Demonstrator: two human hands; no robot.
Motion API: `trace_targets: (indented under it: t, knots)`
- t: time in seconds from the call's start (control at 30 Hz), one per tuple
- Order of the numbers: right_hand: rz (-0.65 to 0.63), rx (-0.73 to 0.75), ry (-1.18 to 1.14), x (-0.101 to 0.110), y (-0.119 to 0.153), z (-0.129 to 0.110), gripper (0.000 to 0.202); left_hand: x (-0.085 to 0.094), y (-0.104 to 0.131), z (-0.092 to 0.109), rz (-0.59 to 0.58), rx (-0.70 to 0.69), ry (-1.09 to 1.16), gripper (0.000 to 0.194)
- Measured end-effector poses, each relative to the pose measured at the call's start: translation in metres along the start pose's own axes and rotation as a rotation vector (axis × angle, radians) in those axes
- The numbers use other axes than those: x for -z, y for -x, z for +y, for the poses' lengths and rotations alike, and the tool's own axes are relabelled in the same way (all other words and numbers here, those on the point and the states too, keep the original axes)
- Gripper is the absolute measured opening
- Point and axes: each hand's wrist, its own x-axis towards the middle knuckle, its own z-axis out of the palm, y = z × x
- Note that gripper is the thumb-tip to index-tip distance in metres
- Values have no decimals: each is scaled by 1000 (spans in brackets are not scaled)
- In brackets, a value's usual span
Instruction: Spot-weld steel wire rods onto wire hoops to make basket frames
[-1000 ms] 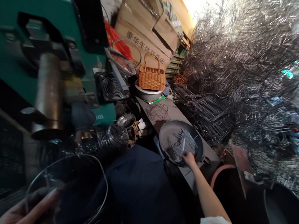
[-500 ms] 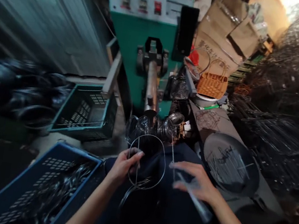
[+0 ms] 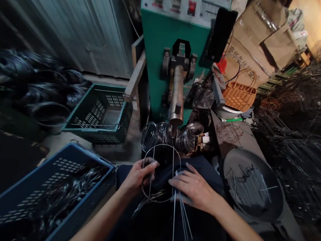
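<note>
My left hand (image 3: 141, 175) is closed on the left side of a round wire ring (image 3: 165, 145), thumb on top. One thin rod (image 3: 154, 156) crosses the ring near that hand; a second rod (image 3: 173, 158) crosses its right part. My right hand (image 3: 194, 188) is at the ring's right edge, holding several loose straight wires (image 3: 184, 216) that fan out below its palm. More rings (image 3: 136, 209) lie beneath, over my dark-clothed lap. Just beyond stands a green machine (image 3: 158, 35) with a metal arm (image 3: 178, 91) pointing down toward the ring.
On the right bench (image 3: 254, 138) sits a round pan (image 3: 228, 159) holding short wires, with a wicker basket (image 3: 239, 96) behind. At left are a blue crate (image 3: 31, 177) of metal parts and a green crate (image 3: 92, 130). Wire coils (image 3: 164, 135) lie under the machine arm.
My right hand has moved in to the ring with its wires, and a second rod now lies across the ring. The camera view has shifted left, so the surroundings appear further right.
</note>
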Motion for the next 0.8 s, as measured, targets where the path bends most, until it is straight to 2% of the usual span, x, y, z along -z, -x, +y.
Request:
trace_targets:
  t: [0.47,0.8]
  knots:
    - [-19,107,28,7,-5,9,39,-7,-4,8,-51,-25,81,31]
    - [-27,132,41,16,-11,15,38,-12,-7,15,-38,-57,113,32]
